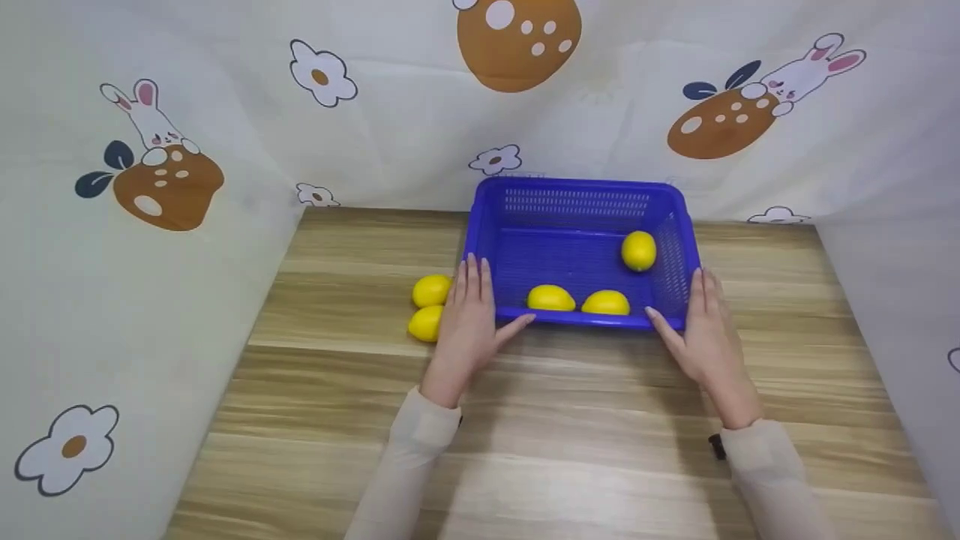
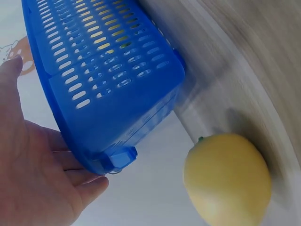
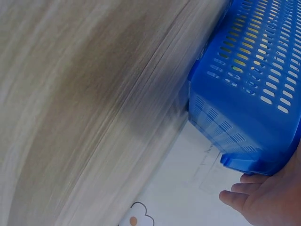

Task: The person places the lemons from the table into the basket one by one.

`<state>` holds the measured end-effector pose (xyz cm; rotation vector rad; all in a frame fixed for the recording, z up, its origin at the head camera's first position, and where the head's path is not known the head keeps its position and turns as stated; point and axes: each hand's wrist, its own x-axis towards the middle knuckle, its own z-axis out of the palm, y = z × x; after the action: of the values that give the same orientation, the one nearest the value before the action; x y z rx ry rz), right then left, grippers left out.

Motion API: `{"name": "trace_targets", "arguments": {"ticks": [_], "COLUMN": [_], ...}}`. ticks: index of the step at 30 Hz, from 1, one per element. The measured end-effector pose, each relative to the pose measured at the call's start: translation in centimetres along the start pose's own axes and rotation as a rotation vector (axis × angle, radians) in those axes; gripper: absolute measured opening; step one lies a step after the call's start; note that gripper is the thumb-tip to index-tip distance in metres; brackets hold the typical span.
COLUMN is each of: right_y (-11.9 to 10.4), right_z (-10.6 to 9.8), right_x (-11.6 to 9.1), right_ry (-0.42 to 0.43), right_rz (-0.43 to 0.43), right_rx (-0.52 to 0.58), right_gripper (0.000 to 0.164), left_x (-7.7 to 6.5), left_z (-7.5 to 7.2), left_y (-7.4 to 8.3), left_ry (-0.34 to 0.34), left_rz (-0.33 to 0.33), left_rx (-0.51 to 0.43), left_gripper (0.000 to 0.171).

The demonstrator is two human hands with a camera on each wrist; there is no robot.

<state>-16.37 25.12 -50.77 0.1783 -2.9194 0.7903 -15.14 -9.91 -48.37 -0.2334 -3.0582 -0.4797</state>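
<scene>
A blue plastic basket (image 1: 570, 247) with slotted walls stands on the wooden table, holding three yellow lemons: one lemon (image 1: 639, 251) at the right, a second lemon (image 1: 551, 298) and a third lemon (image 1: 606, 302) along the front wall. My left hand (image 1: 469, 322) lies along the basket's left side, its fingers straight and the thumb by the front rim. On the opposite side my right hand (image 1: 709, 337) touches the right rim, likewise with straight fingers and the thumb spread toward the front. In both wrist views, fingertips show beyond the basket's corner.
Left of my left hand, two more lemons sit on the table, an upper lemon (image 1: 431, 291) and a lower lemon (image 1: 426, 324), partly covered by the hand. A printed cloth (image 1: 390, 135) with rabbits and flowers hangs behind the basket and along both sides of the table (image 1: 570, 450).
</scene>
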Motion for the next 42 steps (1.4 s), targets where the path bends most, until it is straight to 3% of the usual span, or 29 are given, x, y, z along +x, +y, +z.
{"name": "trace_targets", "arguments": {"ticks": [5,13,29,42], "right_y": [-0.1,-0.3,-0.3,0.0], "right_z": [0.1,-0.1,-0.2,-0.1], "right_x": [0.1,0.2,0.0,0.0], "right_ry": [-0.016,-0.037,-0.025,-0.023], "right_rz": [0.000,-0.006,0.005,0.005], "right_rx": [-0.004,-0.012,0.014,0.031], "right_gripper": [0.102,0.103,0.101,0.102], "left_x": [-0.7,-2.3,-3.7,-4.4], "left_z": [-0.1,0.0,0.5,1.1], "left_y": [-0.6,-2.1,-3.4,-3.9], "left_ry": [0.033,0.128,0.239,0.284], "left_rz": [-0.004,0.042,0.046,0.011], "left_rx": [-0.010,-0.035,0.041,0.112], "left_gripper": [0.109,0.103,0.094,0.086]}}
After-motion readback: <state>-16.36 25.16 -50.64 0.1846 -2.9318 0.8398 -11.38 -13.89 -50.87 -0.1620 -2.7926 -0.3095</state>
